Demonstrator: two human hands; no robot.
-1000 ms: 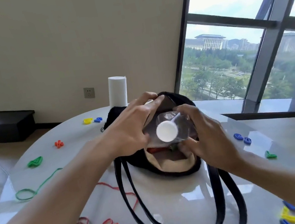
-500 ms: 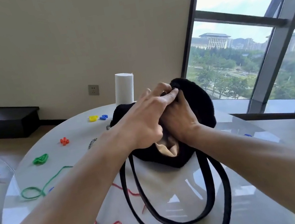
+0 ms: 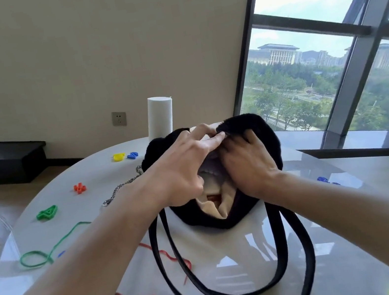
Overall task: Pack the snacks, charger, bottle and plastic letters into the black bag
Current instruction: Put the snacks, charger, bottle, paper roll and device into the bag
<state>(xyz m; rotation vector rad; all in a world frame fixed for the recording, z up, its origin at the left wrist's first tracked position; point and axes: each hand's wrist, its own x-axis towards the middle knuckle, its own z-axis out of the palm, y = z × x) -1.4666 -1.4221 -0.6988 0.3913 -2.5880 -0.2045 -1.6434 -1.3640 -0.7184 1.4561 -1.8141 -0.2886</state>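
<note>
Now both hands at the black bag mouth, left hand pinching its rim, right hand grip unclear

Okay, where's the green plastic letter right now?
In the head view, the green letter lies on the left side of the white table, between the small orange piece and the green string.

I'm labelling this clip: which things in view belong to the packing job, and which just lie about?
Job: black bag, both hands at its mouth; green letter, orange letter, yellow letter, blue letter.
Lying about: white cylinder, green cord, chain.
</note>
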